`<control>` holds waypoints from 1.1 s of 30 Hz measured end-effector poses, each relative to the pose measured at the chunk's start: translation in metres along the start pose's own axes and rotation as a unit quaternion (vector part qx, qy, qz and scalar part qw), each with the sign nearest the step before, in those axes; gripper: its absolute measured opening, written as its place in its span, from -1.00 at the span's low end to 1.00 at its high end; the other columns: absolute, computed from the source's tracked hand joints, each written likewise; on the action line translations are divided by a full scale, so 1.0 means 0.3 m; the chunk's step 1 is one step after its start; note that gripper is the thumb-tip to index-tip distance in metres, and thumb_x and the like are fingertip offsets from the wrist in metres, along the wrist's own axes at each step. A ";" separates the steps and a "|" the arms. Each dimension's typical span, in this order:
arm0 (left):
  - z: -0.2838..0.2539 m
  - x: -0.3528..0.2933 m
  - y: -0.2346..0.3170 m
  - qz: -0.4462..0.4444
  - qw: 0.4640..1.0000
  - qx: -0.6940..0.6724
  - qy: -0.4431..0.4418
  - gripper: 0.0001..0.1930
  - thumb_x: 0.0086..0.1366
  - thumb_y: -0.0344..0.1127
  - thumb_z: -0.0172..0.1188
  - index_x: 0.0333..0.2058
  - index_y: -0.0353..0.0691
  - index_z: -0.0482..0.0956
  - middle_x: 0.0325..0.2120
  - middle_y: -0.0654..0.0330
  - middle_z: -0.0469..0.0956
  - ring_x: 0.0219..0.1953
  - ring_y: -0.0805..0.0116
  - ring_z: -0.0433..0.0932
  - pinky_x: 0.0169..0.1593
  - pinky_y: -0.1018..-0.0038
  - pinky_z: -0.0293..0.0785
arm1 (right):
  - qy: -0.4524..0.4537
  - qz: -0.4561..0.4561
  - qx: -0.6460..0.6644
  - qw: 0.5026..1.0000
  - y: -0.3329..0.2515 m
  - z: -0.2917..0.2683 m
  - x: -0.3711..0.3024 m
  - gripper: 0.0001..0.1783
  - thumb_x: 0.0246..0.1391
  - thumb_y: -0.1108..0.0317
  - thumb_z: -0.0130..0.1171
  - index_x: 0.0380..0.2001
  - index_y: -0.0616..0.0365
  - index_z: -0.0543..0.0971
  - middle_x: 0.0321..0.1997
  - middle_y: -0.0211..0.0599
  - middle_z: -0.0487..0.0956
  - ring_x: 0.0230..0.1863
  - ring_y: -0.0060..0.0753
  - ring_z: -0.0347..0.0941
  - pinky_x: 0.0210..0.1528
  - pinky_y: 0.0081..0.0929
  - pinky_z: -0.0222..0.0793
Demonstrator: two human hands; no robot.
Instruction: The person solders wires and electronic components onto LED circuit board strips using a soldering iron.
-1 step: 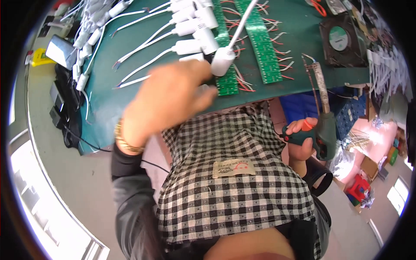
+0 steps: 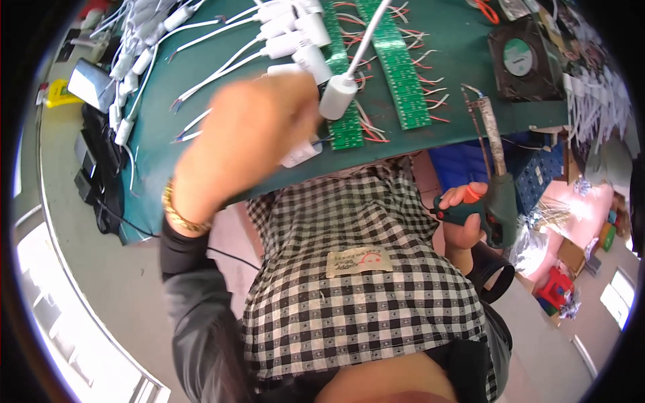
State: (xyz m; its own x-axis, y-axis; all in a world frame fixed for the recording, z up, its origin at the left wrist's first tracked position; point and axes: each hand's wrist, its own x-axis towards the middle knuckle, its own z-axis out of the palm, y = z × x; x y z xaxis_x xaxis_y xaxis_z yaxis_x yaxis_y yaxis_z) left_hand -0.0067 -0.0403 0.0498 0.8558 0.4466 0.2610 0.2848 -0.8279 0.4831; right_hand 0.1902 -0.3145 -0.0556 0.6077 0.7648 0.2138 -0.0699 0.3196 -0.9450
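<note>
My left hand (image 2: 245, 127), a gold bracelet at its wrist, is over the near end of a row of white cylindrical housings (image 2: 285, 44) with white leads. Its fingers are curled and blurred, so whether they grip anything is unclear. A white piece (image 2: 301, 154) shows just below them at the table edge. My right hand (image 2: 463, 218) is closed around a dark green soldering gun (image 2: 500, 211), whose long metal barrel points away over the table edge. Between the hands lie two green circuit board strips (image 2: 403, 80) with red and white wires. A white cylinder (image 2: 338, 97) on a cord overlaps the left strip.
A black fan (image 2: 523, 59) stands at the right rear of the green table (image 2: 153, 151). Bundled white leads (image 2: 591, 107) hang beside it. More white corded parts (image 2: 127, 80) are heaped at the left, near a black bag (image 2: 104, 178). A blue bin (image 2: 463, 164) sits below the right edge.
My left hand has shifted slightly left and its fingers have drawn in. The white piece below them has come into view. My right hand keeps its hold on the soldering gun.
</note>
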 end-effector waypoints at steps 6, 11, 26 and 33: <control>-0.006 0.328 -0.143 0.209 0.973 0.033 -0.088 -0.81 0.02 -0.51 0.15 -0.33 -0.20 0.50 -0.45 0.11 0.51 -0.37 0.09 0.52 -0.30 0.34 0.45 | 0.037 -0.012 0.007 0.999 0.007 0.024 -0.062 -0.43 0.11 0.03 0.06 0.02 0.21 0.25 -0.40 -0.19 0.40 -0.41 -0.34 0.39 -0.34 -0.42 0.34; -0.001 0.385 -0.110 0.229 0.898 0.104 -0.362 -0.65 -0.18 -0.30 0.33 -0.32 -0.11 0.50 -0.34 0.18 0.50 -0.25 0.08 0.50 -0.31 0.25 0.41 | 0.090 -0.030 -0.011 0.995 -0.004 0.031 -0.152 -0.46 0.13 0.08 0.05 0.04 0.21 0.26 -0.37 -0.20 0.40 -0.40 -0.36 0.39 -0.32 -0.41 0.37; -0.126 0.274 -0.161 0.313 0.859 0.212 -0.346 -0.73 -0.15 -0.16 0.32 -0.40 -0.04 0.60 -0.41 0.18 0.47 -0.26 0.08 0.44 -0.22 0.15 0.28 | 0.187 -0.098 -0.138 0.968 -0.133 0.133 -0.214 -0.57 0.17 0.23 -0.05 0.06 0.19 0.32 -0.42 -0.22 0.46 -0.42 -0.43 0.39 -0.32 -0.42 0.33; -0.196 0.219 -0.193 0.328 0.828 0.166 -0.423 -0.83 0.00 -0.13 0.22 -0.48 -0.04 0.51 -0.57 0.26 0.44 -0.44 0.13 0.51 -0.09 0.08 0.24 | 0.258 -0.111 -0.127 0.952 -0.102 0.115 -0.249 -0.58 0.17 0.28 -0.06 0.08 0.20 0.32 -0.40 -0.23 0.46 -0.41 -0.45 0.40 -0.30 -0.45 0.33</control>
State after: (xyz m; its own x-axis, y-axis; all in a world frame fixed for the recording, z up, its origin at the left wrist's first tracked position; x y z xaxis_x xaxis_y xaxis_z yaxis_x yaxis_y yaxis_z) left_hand 0.0078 0.0569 0.0882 0.8301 -0.4171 -0.3700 -0.3786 -0.9088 0.1753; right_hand 0.1196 -0.3621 -0.0341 0.8970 0.2980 0.3264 0.2581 0.2462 -0.9342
